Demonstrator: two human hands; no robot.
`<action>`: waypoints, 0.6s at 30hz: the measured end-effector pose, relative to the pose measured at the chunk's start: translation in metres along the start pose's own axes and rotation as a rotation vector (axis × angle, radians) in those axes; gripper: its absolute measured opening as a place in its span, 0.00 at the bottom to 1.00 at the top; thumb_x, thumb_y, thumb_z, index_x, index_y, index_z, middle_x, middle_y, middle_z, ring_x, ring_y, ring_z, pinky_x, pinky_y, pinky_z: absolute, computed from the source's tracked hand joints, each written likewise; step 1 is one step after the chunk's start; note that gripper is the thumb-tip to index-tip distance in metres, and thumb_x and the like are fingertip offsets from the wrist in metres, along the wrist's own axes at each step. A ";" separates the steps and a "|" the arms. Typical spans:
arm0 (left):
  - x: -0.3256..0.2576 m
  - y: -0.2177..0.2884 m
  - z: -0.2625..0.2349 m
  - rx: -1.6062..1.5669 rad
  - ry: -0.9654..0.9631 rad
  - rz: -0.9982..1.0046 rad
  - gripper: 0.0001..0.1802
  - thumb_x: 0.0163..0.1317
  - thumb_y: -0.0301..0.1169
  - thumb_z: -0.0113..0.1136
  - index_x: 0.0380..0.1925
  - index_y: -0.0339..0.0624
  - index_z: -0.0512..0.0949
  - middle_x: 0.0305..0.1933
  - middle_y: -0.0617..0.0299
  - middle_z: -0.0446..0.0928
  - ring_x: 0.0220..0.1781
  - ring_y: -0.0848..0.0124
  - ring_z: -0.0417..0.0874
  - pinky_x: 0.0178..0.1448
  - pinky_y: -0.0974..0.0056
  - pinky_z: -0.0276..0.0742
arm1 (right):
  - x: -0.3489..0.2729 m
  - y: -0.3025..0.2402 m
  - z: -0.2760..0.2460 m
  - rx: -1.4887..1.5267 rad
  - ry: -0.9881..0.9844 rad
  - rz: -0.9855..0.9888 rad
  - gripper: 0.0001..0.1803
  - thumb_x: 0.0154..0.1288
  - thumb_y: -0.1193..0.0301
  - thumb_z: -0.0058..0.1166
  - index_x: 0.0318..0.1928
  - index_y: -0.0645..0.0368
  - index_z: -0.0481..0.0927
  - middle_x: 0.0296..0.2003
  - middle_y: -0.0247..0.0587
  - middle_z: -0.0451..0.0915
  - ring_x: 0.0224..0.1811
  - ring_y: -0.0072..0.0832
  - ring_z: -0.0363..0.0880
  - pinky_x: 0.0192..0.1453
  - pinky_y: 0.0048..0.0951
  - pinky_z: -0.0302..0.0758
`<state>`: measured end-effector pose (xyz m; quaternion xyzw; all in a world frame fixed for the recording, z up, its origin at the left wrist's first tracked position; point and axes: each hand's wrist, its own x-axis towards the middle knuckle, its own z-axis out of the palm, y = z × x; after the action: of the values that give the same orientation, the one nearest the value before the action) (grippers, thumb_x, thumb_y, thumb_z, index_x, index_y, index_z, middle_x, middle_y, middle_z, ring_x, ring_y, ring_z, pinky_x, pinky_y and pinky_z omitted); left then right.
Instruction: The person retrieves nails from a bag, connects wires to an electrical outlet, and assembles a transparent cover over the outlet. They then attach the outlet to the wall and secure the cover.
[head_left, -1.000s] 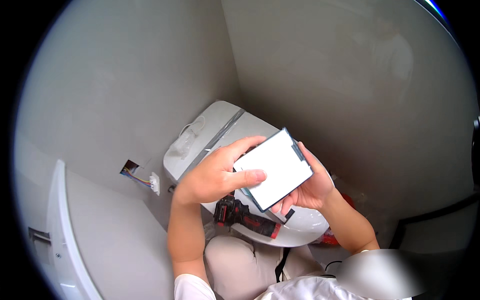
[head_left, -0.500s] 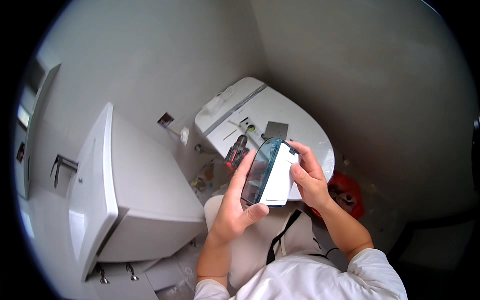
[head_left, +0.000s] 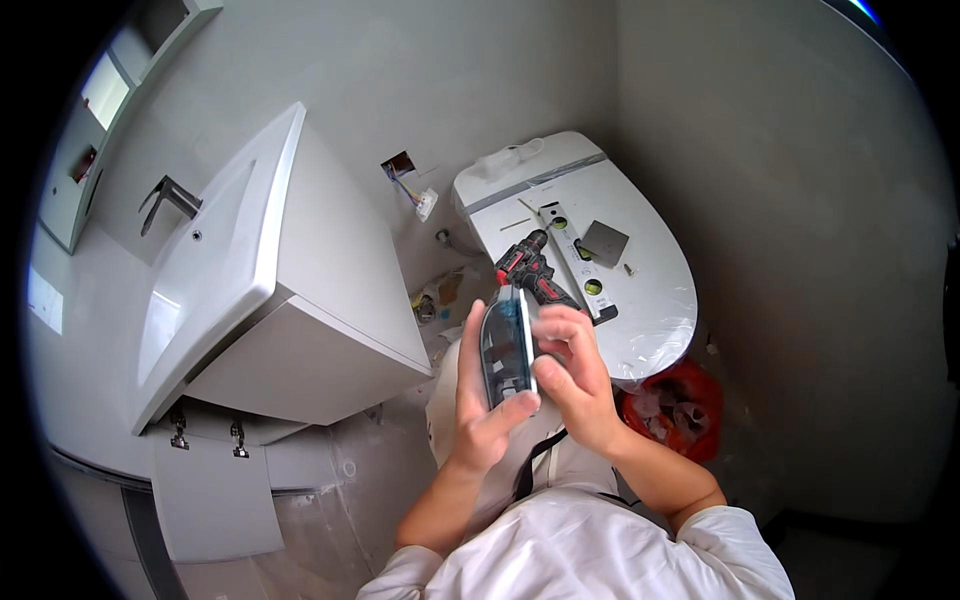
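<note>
A: What are the hands doing?

B: Both grasp a flat white panel (head_left: 507, 345), turned edge-on over the person's lap. The left hand (head_left: 478, 400) grips its lower end, fingers curled beneath; the right hand (head_left: 572, 375) pinches its far side.

A: Which step, would you say?

B: Inspecting its dark inner face, I'd judge. Next calls for a steady two-handed hold.

A: And nearby?

B: A cordless drill (head_left: 533, 272) and a spirit level (head_left: 573, 260) lie on the toilet lid (head_left: 655, 285), towards its left edge.
</note>
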<state>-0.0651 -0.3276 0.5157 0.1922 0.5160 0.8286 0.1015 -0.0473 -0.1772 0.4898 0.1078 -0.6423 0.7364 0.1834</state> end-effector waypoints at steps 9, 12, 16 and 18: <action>-0.045 -0.015 -0.048 -0.378 -0.042 -0.305 0.53 0.54 0.39 0.69 0.80 0.39 0.57 0.76 0.53 0.67 0.78 0.57 0.69 0.81 0.53 0.62 | -0.021 -0.004 0.014 -0.230 -0.118 -0.029 0.22 0.65 0.67 0.72 0.57 0.58 0.81 0.54 0.44 0.71 0.50 0.34 0.71 0.56 0.33 0.74; -0.051 -0.018 -0.057 -0.576 -0.011 -0.366 0.52 0.49 0.37 0.66 0.78 0.36 0.60 0.74 0.51 0.70 0.77 0.54 0.71 0.82 0.50 0.64 | -0.024 -0.006 0.015 -0.399 -0.159 -0.150 0.29 0.63 0.66 0.74 0.63 0.57 0.80 0.54 0.47 0.72 0.51 0.39 0.73 0.55 0.36 0.75; -0.051 -0.030 -0.083 -0.687 -0.067 -0.493 0.51 0.46 0.36 0.63 0.76 0.35 0.63 0.72 0.49 0.72 0.73 0.51 0.75 0.79 0.49 0.70 | -0.030 -0.004 0.015 -0.490 -0.150 -0.179 0.36 0.61 0.60 0.76 0.67 0.57 0.78 0.56 0.48 0.72 0.52 0.40 0.71 0.54 0.37 0.74; -0.045 -0.033 -0.089 -0.729 -0.078 -0.552 0.50 0.46 0.35 0.63 0.75 0.35 0.64 0.71 0.48 0.73 0.71 0.49 0.77 0.78 0.49 0.72 | -0.032 -0.006 0.014 -0.504 -0.153 -0.161 0.37 0.61 0.59 0.76 0.68 0.58 0.77 0.57 0.48 0.71 0.53 0.41 0.70 0.55 0.37 0.73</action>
<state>-0.0635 -0.4018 0.4414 0.0301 0.2186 0.8901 0.3988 -0.0170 -0.1946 0.4847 0.1647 -0.8066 0.5259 0.2136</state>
